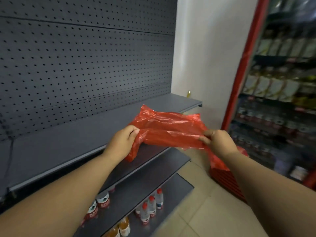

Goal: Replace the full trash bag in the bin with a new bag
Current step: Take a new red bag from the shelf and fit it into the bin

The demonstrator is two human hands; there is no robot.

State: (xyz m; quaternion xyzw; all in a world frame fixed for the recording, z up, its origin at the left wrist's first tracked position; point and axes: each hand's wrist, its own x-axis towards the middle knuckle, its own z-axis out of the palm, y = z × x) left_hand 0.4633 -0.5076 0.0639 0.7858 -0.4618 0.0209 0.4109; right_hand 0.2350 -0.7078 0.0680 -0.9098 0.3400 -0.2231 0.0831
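A thin red plastic bag (168,129) hangs stretched between my two hands at chest height, crumpled and partly flat. My left hand (122,141) pinches its left end, with a loose corner drooping below the fingers. My right hand (218,140) grips the right end between thumb and fingers. Below my right forearm a red ribbed bin (222,177) stands on the floor, mostly hidden by the arm, with red plastic showing at its rim (242,150).
Dark grey store shelving (85,139) with a pegboard back fills the left. Its lower shelves carry water bottles (151,206) and orange drink bottles (124,227). A red-framed drinks cooler (277,86) stands at right. Beige floor tiles (201,216) lie between them.
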